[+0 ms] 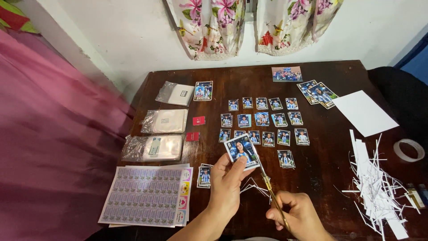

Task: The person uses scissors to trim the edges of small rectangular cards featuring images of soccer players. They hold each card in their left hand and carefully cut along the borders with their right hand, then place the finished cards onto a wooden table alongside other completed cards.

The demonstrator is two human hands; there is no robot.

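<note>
Showing a figure in a blue-and-white striped shirt inside a white border, the picture card [241,151] is a small upright rectangle, larger than the cards [264,121] laid in rows behind it. It is held above the near middle of the dark wooden table [321,174], printed face toward the camera, its long axis running near to far and leaning slightly left at the top. The left hand [226,183] rises from below with the wrist bent back, thumb and fingers pinching the card's lower edge. The right hand [299,216] lies lower and to the right, fingers curled tight round the gold handles of the scissors [271,187], whose blades slant up and left to meet the card's right edge. White paper strips [376,187] lie heaped at the right; a printed sticker sheet [147,195] lies at the left.
</note>
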